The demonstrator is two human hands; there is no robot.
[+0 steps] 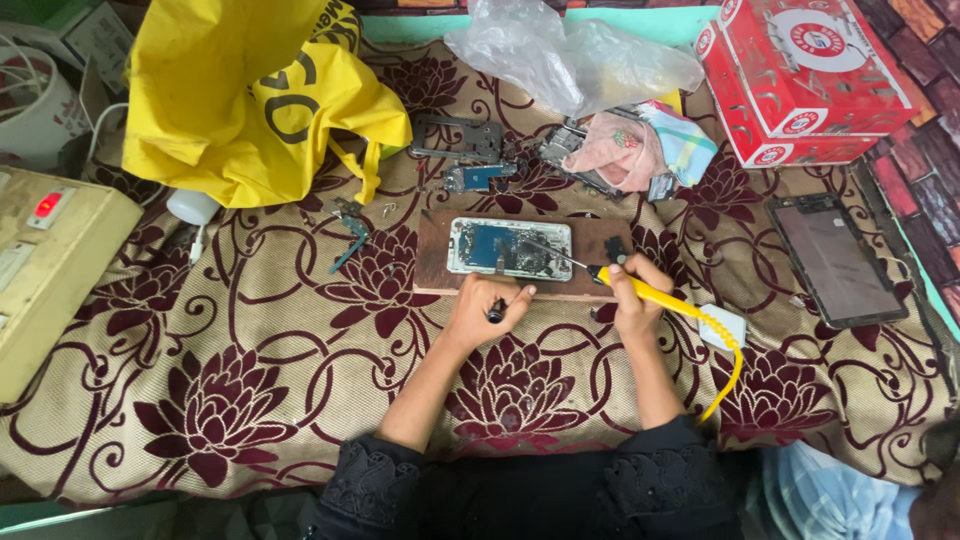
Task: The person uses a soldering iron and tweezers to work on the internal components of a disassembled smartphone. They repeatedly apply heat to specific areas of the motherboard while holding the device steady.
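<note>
My right hand (632, 290) is clamped on a yellow soldering iron (655, 293) at frame centre; its long axis runs lower right to upper left, tip over the opened phone (509, 248) on a wooden board (432, 262). My left hand (483, 310), below the phone, closes on a small dark tool (496, 312).

Black lace-trimmed sleeves pushed above the elbows, bare forearms, bare hands (478, 312)

Matt wooden board (432, 262) – glossy yellow plastic iron handle (655, 296) – plush patterned cloth (250, 330).
</note>
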